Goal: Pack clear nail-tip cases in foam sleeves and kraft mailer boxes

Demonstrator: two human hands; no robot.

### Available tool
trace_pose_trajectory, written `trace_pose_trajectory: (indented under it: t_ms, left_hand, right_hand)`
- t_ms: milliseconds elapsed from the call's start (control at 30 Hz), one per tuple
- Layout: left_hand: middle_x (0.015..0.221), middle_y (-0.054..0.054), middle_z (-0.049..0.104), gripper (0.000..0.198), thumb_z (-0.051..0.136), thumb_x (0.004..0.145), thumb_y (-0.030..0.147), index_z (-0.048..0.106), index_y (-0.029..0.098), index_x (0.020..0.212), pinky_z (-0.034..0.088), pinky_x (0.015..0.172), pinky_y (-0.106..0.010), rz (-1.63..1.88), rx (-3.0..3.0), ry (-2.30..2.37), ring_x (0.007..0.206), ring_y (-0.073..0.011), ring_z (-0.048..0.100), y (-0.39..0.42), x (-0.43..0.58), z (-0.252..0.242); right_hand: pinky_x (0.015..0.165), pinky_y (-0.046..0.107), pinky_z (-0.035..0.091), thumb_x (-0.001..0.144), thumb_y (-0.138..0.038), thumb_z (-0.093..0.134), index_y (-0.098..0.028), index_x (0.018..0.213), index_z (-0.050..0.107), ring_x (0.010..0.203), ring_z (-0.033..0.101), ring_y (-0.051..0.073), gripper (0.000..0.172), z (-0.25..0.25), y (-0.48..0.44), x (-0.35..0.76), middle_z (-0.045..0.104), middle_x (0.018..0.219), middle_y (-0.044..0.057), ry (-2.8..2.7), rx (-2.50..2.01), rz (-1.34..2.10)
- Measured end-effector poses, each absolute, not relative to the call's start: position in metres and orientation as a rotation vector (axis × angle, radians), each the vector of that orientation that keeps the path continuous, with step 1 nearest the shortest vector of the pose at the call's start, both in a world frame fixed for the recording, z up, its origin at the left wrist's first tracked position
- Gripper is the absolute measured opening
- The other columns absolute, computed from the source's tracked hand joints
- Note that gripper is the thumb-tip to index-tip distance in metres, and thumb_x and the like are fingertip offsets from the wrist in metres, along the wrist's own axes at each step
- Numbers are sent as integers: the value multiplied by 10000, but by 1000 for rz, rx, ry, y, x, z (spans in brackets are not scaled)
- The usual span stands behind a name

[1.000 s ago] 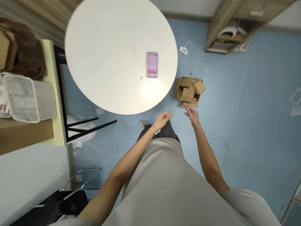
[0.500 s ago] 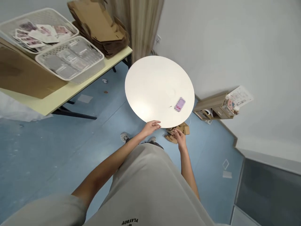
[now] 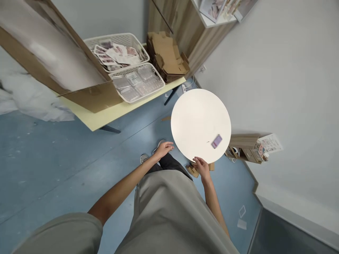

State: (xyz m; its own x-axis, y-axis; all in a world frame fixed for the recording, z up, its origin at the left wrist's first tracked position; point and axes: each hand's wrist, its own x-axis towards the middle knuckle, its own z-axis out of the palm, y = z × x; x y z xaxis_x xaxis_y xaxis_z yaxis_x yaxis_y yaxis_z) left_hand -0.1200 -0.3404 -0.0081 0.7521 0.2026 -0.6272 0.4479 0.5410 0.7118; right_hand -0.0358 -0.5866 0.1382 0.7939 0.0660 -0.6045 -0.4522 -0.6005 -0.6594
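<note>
Apparently nothing is being gripped: loose left hand (image 3: 163,151) and right hand (image 3: 202,168) are being held by the desk's (image 3: 195,118) near edge, reach seemingly being required for the purple item (image 3: 216,141) toward its right edge

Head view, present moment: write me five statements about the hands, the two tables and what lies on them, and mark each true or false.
1. A blurred purple item lies on the round white table. True.
2. The left hand grips a cardboard box. False: no held thing shows in it.
3. The right hand appears at the near edge of the round white table. True.
4. The front white basket stands on the floor. False: it stands on the yellow table.
5. Brown cardboard is stacked beside the front white basket. True.
</note>
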Motion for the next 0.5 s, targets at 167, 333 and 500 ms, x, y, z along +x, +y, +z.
trace_pose_trajectory:
  t_ms: [167,333,500]
  left_hand:
    - [1104,-112,862,334,789,871,308,771,195,1185,631,1051,-432,-43,988,813,1038,-256,813,-294,-116,4]
    - [1109,-114,857,400,839,858,367,783,187,1212,616,1054,-435,152,965,877,1022,-240,801,-233,-100,29]
    - [1078,-106,841,414,830,868,385,780,187,1228,612,1059,-443,352,956,995,1054,-251,791,-163,-80,52]
  right_hand:
    - [877,384,641,713,-653,889,-186,1114,825,952,847,274,619,127,-513,5,856,1198,149,157,-2063,827]
    - [857,381,630,717,-637,866,-190,1081,811,927,843,272,579,108,-418,60,851,1188,149,-18,-1984,928]
    - [881,413,663,811,-614,816,-198,1127,807,942,846,272,523,86,-309,118,850,1214,133,-328,-1911,1091]
